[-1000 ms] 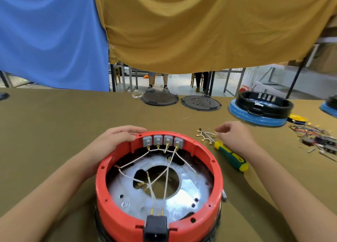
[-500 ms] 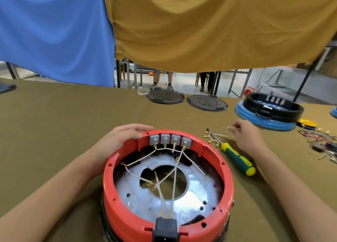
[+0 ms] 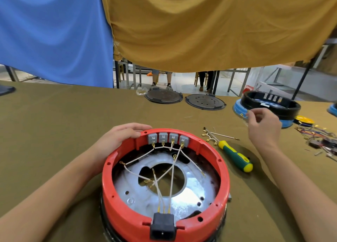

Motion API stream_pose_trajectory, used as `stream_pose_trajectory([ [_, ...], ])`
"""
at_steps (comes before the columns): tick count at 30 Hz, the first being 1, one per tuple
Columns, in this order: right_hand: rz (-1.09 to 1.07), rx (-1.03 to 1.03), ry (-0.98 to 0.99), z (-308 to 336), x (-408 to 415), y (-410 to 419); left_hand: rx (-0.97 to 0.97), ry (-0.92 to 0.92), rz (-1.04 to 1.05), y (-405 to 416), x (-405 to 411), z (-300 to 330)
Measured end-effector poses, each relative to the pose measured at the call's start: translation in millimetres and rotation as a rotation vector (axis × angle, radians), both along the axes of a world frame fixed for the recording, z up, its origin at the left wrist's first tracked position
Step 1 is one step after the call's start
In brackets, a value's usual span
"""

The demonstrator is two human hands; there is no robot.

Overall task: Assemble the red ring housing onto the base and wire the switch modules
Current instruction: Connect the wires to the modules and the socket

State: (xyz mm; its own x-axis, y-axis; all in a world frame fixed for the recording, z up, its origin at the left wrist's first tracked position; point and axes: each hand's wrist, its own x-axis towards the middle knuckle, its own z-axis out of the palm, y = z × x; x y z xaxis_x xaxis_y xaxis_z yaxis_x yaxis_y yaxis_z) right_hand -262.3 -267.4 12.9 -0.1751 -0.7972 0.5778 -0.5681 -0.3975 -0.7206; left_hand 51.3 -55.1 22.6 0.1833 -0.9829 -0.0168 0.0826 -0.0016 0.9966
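Olive-brown cloth covers the table (image 3: 54, 132). Blue curtain (image 3: 51, 32) hangs far left, mustard curtain (image 3: 209, 26) far centre and right; below their hem, metal table legs and two people's legs on a pale floor.

Red ring housing (image 3: 127, 210) sits near centre on a dark base (image 3: 107, 227), only a thin edge of that showing. Inside the ring: a silvery plate (image 3: 191, 192) with a big centre hole, white wires (image 3: 171, 169) crossing over it. Four grey switch modules (image 3: 167, 138) in a row on the far inner wall, wires attached below them. Black socket (image 3: 162, 227) on the near rim, three wires running to it.

Left hand (image 3: 118, 138) rests on the ring's far-left rim, fingers flat over the edge, gripping nothing. Right hand (image 3: 262, 127) raised off the table far right, thumb and forefinger pinching something tiny, can't tell what.

Green-yellow screwdriver (image 3: 235, 156) lies right of the ring, loose wires with terminals (image 3: 215, 135) just beyond it. Two dark round plates (image 3: 184, 97) at the far edge. Far right, a black ring on a blue base (image 3: 259, 107), grey modules visible inside its far wall. Yellow disc (image 3: 304, 119) and a tangle of small wired parts (image 3: 321, 139) at the right edge.
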Motion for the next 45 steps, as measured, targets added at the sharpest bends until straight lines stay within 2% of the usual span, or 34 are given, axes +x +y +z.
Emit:
stream_pose_trajectory([
  [2,0.195,0.118,-0.262,5,5,4,-0.002,-0.005,0.001,0,-2,0],
  [3,0.289,0.168,-0.330,6,10,6,-0.006,0.004,0.001,0,-3,0],
  [6,0.513,0.260,-0.392,10,27,18,-0.018,-0.015,0.012,1,-7,1],
  [17,1.024,0.541,-0.761,43,60,73,-0.022,-0.281,0.024,5,-11,4],
  [19,1.101,0.563,-0.734,48,67,88,-0.023,-0.380,0.009,8,-13,7],
  [21,1.144,0.571,-0.673,50,76,103,-0.062,-0.577,0.011,12,-13,12],
  [23,1.147,0.566,-0.576,50,83,117,-0.173,-0.818,0.075,16,-11,20],
  [24,1.131,0.550,-0.502,51,85,123,-0.249,-0.878,0.111,18,-13,24],
  [26,1.093,0.496,-0.373,53,86,132,-0.389,-0.860,0.160,24,-19,30],
  [28,1.076,0.449,-0.330,55,86,137,-0.485,-0.866,0.182,27,-29,32],
  [32,1.133,0.387,-0.252,58,89,147,-0.594,-1.080,0.164,27,-43,30],
  [38,1.196,0.383,-0.269,57,95,154,-0.575,-0.940,0.143,29,-42,32],
  [45,1.202,0.408,-0.210,56,93,153,-0.393,-0.529,-0.007,25,-39,31],
])
